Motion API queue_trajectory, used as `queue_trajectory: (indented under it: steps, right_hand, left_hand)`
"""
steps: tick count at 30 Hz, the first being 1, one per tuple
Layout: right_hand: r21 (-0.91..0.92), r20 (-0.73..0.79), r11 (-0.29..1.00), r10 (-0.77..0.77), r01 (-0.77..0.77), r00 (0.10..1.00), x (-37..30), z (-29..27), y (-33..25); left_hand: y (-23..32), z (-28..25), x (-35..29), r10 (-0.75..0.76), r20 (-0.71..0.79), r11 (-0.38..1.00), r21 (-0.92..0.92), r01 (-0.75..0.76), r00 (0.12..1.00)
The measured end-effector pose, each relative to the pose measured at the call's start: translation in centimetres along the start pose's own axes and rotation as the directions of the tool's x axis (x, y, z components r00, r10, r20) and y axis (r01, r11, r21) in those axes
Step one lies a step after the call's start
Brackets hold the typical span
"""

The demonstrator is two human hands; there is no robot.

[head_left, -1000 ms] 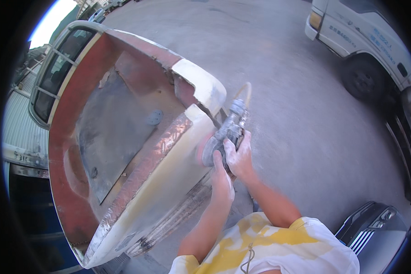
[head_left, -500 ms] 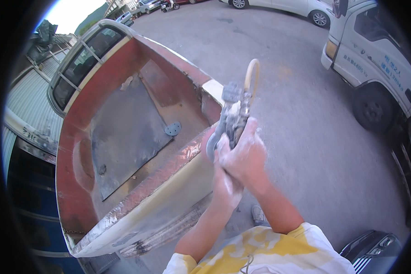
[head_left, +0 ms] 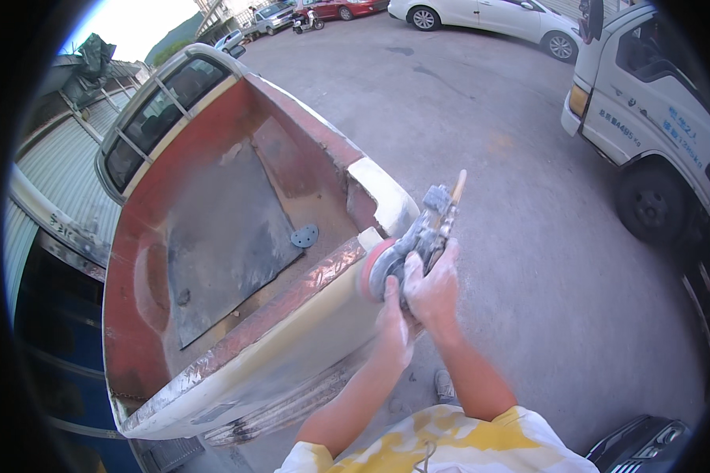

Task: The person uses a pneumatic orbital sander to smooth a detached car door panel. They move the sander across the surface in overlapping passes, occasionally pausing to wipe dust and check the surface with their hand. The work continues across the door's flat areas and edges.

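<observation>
A dusty grey air sander [head_left: 428, 229] with a round pinkish pad is held in both my hands near the rear right corner of a pickup bed. My right hand [head_left: 434, 296] wraps around the sander's body, thumb along it. Below and to its left, my left hand [head_left: 395, 327] grips the sander near the pad. The pad faces the outer side of the cream tailgate [head_left: 308, 315]; whether it touches cannot be made out. A yellowish air hose [head_left: 459, 185] comes off the sander's far end. White dust coats both hands.
Inside the red pickup bed [head_left: 130, 315] lie a dark mat [head_left: 225, 244] and a round sanding disc [head_left: 304, 236] with holes. A white truck [head_left: 651, 118] stands at right. A white car [head_left: 489, 20] is parked beyond. A black car bumper [head_left: 643, 441] shows lower right.
My hands have brought the sander down and toward me, its hose end now leaning more to the right. The view has shifted slightly.
</observation>
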State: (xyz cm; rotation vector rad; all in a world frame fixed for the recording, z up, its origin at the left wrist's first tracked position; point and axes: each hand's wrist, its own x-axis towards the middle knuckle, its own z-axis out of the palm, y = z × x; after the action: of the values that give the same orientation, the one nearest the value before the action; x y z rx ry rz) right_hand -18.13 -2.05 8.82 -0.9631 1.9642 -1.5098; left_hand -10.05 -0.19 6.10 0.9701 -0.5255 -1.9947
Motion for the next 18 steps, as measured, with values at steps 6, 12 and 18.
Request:
queue_trajectory:
  steps: [6,12,18]
  right_hand:
    - [0.149,-0.107,0.985,-0.067,0.083,0.992,-0.4,1.3,1.6]
    - [0.145,0.045,0.989,0.0,-0.007,0.999,-4.9,3.1,3.2]
    - [0.383,0.416,0.908,-0.004,-0.171,0.909,-8.6,2.5,7.9]
  left_hand:
    - [0.2,-1.2,0.7,-0.028,0.064,0.988,-0.147,0.038,0.998]
    - [0.1,-3.5,-1.7,0.06,-0.149,0.987,-0.139,-0.08,0.987]
    - [0.5,-6.0,-3.8,0.154,-0.266,0.988,0.038,-0.149,0.952]
